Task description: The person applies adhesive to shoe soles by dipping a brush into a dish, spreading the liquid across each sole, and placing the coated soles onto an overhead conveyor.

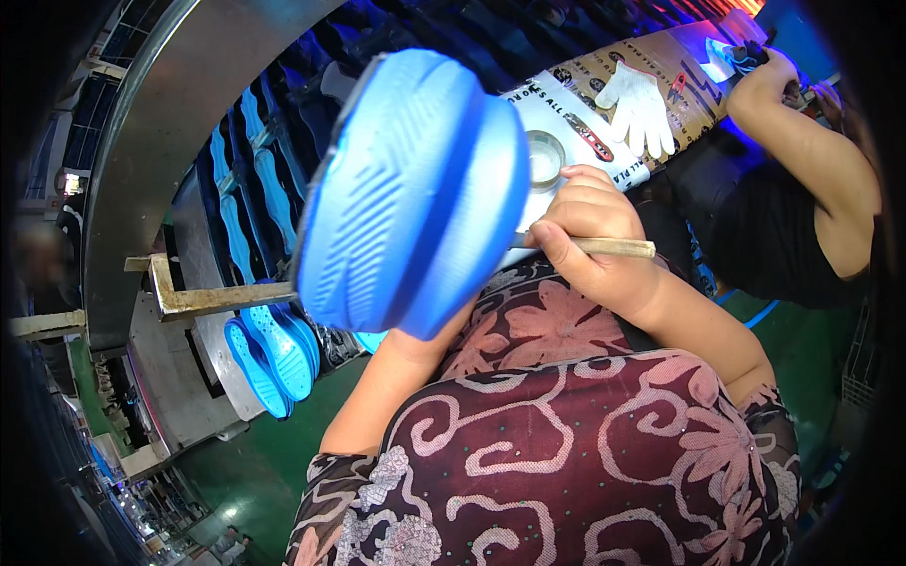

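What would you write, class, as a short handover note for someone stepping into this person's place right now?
Left hand: hidden behind the large blue ribbed rubber shoe sole, which it holds up, tread toward the camera.
Right hand: closed on a thin pale wooden stick, its tip behind the sole's edge.
Nearby: round clear container on the patterned board; more blue soles on the line.
Done: cannot tell.
Left: cannot tell; the stick's tip is hidden.

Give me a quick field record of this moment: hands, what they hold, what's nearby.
left hand: hidden behind the blue shoe sole, apparently holding it up
right hand: gripping a thin wooden stick
behind sole: small round container on printed board
white glove: lying on board
rack: more blue soles, left
co-worker's hand: upper right
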